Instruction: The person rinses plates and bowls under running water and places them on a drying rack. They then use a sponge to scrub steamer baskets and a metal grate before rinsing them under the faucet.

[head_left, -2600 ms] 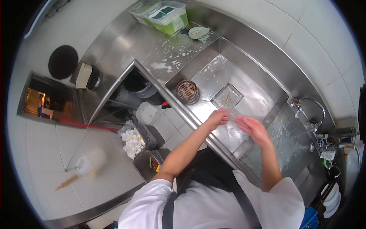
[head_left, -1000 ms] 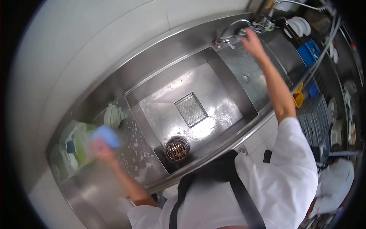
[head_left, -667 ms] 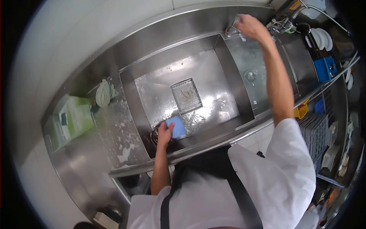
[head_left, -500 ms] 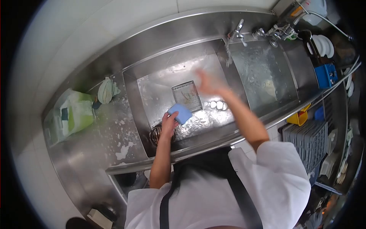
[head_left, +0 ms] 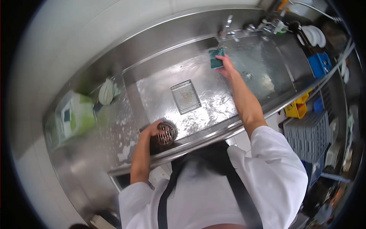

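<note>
My left hand [head_left: 154, 129] is at the near left corner of the sink basin, its fingers curled over the rim and into a round metal drain strainer [head_left: 168, 133]. Up by the tap, my right hand [head_left: 225, 65] grips a sponge [head_left: 216, 59] whose dark green face shows. The sponge is at the divider between the two basins, under the spout. A rectangular metal wire-mesh tray [head_left: 185, 97] lies flat on the wet basin floor between my hands, with some brownish residue on it.
The chrome tap [head_left: 228, 28] stands behind the divider; a second basin [head_left: 263, 65] to the right holds water. On the left counter are a green-and-white bag [head_left: 79, 116] and a pale cloth [head_left: 107, 91]. White plates [head_left: 314, 36] stand far right, near a blue container [head_left: 319, 65].
The blue sponge has left my left hand, which moved down onto the strainer. My right hand, empty and blurred before, now holds a green-faced sponge by the tap. The tray stays put.
</note>
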`<action>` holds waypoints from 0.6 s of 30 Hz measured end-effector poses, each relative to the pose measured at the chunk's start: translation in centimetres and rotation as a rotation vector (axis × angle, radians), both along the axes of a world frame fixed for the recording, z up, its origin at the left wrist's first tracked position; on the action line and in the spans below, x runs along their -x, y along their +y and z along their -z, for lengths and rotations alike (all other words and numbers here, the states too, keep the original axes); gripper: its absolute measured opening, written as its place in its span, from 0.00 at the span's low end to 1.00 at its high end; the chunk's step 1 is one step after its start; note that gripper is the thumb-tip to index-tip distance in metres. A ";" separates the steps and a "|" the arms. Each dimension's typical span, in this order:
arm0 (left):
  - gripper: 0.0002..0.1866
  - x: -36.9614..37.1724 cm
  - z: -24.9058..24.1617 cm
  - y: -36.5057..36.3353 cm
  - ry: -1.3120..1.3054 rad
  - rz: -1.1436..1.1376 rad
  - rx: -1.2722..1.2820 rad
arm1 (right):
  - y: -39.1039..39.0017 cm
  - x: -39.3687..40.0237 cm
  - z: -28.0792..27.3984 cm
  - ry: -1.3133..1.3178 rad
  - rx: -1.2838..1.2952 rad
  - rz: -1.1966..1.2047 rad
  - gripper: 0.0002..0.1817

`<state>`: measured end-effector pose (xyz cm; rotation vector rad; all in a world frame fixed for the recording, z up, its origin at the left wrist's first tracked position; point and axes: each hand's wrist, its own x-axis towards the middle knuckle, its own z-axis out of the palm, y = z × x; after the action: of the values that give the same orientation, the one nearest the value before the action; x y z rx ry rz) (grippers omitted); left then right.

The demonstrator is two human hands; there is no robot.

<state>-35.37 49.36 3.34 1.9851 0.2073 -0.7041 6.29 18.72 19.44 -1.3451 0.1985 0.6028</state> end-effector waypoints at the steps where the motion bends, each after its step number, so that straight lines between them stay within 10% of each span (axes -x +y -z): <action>1: 0.34 -0.7 -2.3 0.0 -0.021 0.037 -0.093 | -0.3 -1.7 0.3 -0.006 -0.055 -0.037 0.21; 3: 0.27 0.4 0.5 1.6 0.065 -0.035 -0.414 | 1.5 -1.0 1.3 -0.021 -0.128 -0.081 0.20; 10: 0.28 -2.3 -12.8 -1.8 -0.163 -0.365 -0.646 | 3.3 14.8 1.2 -0.118 0.032 -0.613 0.28; 13: 0.30 -3.5 -13.6 -2.4 -0.021 -0.617 -0.490 | 5.5 21.4 1.1 -0.427 0.310 -0.826 0.30; 16: 0.15 -5.3 -9.6 -5.0 -0.146 -0.814 0.388 | 7.0 23.8 4.9 -0.551 0.581 -0.837 0.26; 18: 0.14 -8.5 -10.5 -9.4 -0.348 -1.012 0.496 | 8.3 21.3 7.8 -0.303 0.567 -0.421 0.24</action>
<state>-26.87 39.94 13.85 1.2483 0.6832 0.2347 -15.04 26.97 11.64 -2.0350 -0.1834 0.7109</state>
